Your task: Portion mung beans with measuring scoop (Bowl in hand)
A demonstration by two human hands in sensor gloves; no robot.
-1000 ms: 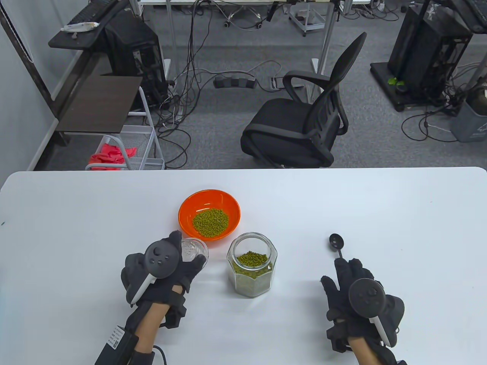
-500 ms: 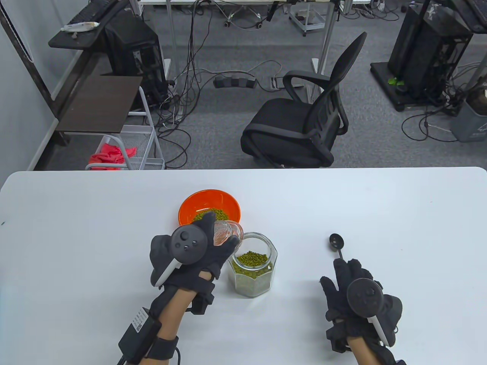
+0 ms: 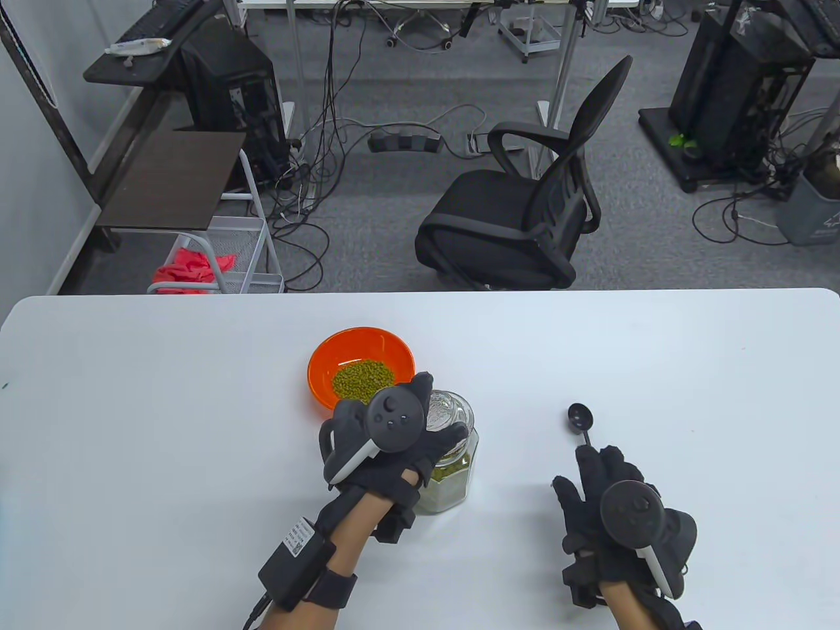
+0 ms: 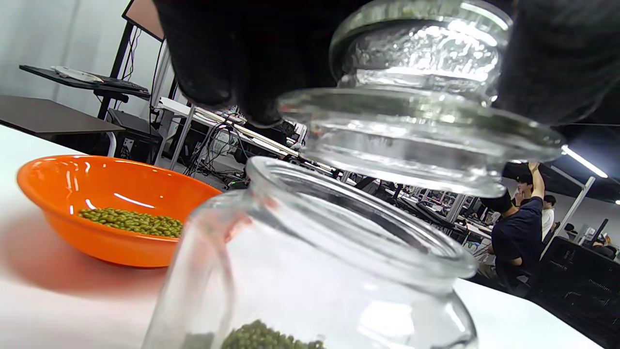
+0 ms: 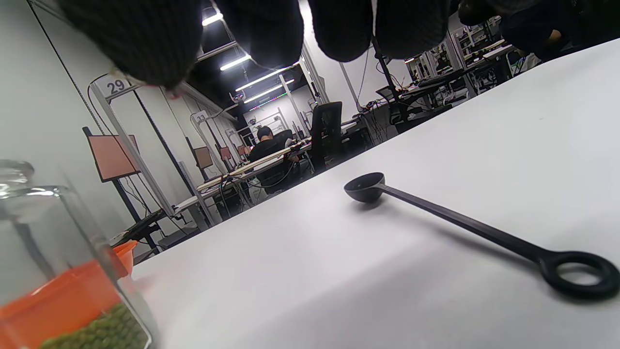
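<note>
Item: glass lid (image 4: pixel 416 111), gripped from above by the left hand (image 3: pixel 394 436), fingers curled round its knob, hovering tilted just over the mouth of the glass jar (image 4: pixel 310 271) at table centre.

Item: orange bowl (image 3: pixel 361 375) holding mung beans (image 3: pixel 362 380), at 11 o'clock of the jar.

Item: black scoop (image 5: pixel 465 225) lying loose at 12 o'clock of the right hand (image 3: pixel 613 505), which rests flat, fingers relaxed, holding nothing.

Risk, as judged: the tilted lid could strike the rim, chip it, or tip the jar.

Note: only the left wrist view shows the gap between lid and rim; the table view hides it under the glove.
</note>
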